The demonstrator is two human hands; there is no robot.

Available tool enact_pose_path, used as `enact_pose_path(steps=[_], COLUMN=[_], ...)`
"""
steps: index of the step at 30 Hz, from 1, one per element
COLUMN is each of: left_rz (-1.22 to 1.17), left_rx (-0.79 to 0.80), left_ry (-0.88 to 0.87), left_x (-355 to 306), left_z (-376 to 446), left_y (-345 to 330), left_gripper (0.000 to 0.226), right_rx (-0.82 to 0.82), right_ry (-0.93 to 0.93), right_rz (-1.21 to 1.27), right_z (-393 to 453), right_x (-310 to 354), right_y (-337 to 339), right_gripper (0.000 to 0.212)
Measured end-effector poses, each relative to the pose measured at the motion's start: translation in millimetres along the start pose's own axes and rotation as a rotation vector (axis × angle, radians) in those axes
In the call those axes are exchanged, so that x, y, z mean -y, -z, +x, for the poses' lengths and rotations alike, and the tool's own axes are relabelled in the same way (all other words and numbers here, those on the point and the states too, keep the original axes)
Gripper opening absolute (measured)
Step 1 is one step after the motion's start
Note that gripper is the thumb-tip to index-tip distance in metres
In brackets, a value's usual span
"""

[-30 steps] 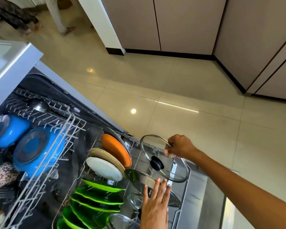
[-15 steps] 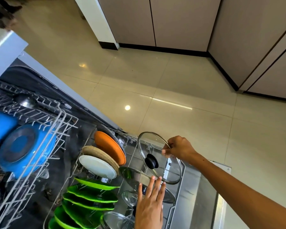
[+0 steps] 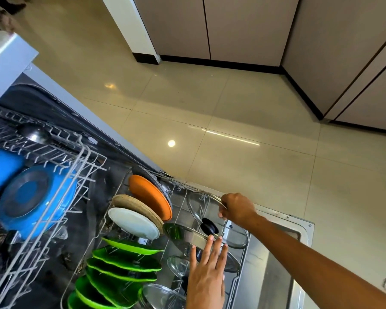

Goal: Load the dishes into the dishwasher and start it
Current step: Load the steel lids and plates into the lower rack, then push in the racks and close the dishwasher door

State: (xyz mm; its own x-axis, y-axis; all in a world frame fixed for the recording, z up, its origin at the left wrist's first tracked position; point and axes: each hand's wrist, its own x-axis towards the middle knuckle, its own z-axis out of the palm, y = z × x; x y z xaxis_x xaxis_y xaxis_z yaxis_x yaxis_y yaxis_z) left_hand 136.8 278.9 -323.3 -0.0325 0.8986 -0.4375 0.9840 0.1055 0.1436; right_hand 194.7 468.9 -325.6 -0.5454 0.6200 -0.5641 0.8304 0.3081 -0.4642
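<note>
Right hand (image 3: 236, 210) pinches the rim of a glass lid (image 3: 204, 216), holding it upright over the far end of the lower rack (image 3: 242, 259). Left hand (image 3: 206, 277) lies flat, fingers straight, on a second lid (image 3: 187, 238) just nearer. The step looks like seating the lid; next it likely needs lowering between the tines, clear of the orange plate (image 3: 151, 199).

A single wide-angle view from the person's head looks steeply down and forward, tilted so the floor (image 3: 243, 134) runs diagonally. The open dishwasher's lower rack (image 3: 239, 279) sits close below at bottom centre, the upper rack (image 3: 60, 188) at left, and cabinet doors (image 3: 243, 25) lie farther off along the top. There is no second view.
</note>
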Motion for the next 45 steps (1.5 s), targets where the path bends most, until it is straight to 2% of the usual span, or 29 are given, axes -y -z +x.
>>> enact_pose_path(steps=[3, 8, 10, 15, 17, 20, 24, 28, 34, 37, 39, 45], left_rz=[-0.006, -0.025, -0.011, 0.029, 0.051, 0.007, 0.103, 0.085, 0.001, -0.050, -0.165, -0.290], left_rx=[0.003, 0.022, 0.022, 0.014, 0.012, 0.034, -0.003, -0.031, -0.128, -0.184, -0.221, -0.135], left_ry=[-0.009, 0.012, 0.028, 0.044, 0.049, 0.104, 0.099, 0.121, 0.292, 0.378, 0.451, 0.576], left_x=[-0.4, -2.4, -2.8, -12.2, -16.1, -28.6, -37.0, -50.7, -91.8, -113.6, -126.0, -165.0], left_z=[-1.4, 2.0, 2.0, 5.1, 9.0, 13.1, 20.3, 22.2, -18.8, -47.6, -64.9, -125.3], left_y=[2.3, 5.2, 3.4, 7.9, 10.2, 20.9, 25.3, 30.5, 26.3, 9.0, -9.2, -54.0], left_gripper=[0.115, 0.121, 0.120, 0.100, 0.099, 0.106, 0.083, 0.074, 0.061, 0.067, 0.075, 0.090], right_rx=[-0.030, 0.013, -0.012, -0.232, -0.274, -0.245, -0.189, -0.157, -0.168, -0.160, -0.138, -0.064], right_ry=[-0.035, -0.018, -0.017, -0.002, 0.010, 0.022, 0.063, 0.088, 0.142, 0.201, 0.246, 0.393], right_rz=[-0.033, -0.140, -0.079, 0.097, 0.126, 0.166, 0.176, 0.185, 0.144, 0.076, 0.011, -0.181], right_z=[-4.1, -6.7, -14.2, -53.5, -70.3, -93.9, -123.5, -144.4, -176.4, -194.9, -206.3, -239.1], right_x=[-3.2, -5.9, -8.7, -36.4, -48.4, -60.8, -73.0, -83.7, -93.2, -92.3, -92.1, -90.2], right_y=[-11.1, -5.4, -4.3, -7.5, -10.4, -16.4, -22.0, -29.0, -30.5, -33.5, -37.2, -59.1], right_gripper=[0.023, 0.042, 0.040, 0.031, 0.029, 0.028, 0.021, 0.023, 0.024, 0.024, 0.025, 0.031])
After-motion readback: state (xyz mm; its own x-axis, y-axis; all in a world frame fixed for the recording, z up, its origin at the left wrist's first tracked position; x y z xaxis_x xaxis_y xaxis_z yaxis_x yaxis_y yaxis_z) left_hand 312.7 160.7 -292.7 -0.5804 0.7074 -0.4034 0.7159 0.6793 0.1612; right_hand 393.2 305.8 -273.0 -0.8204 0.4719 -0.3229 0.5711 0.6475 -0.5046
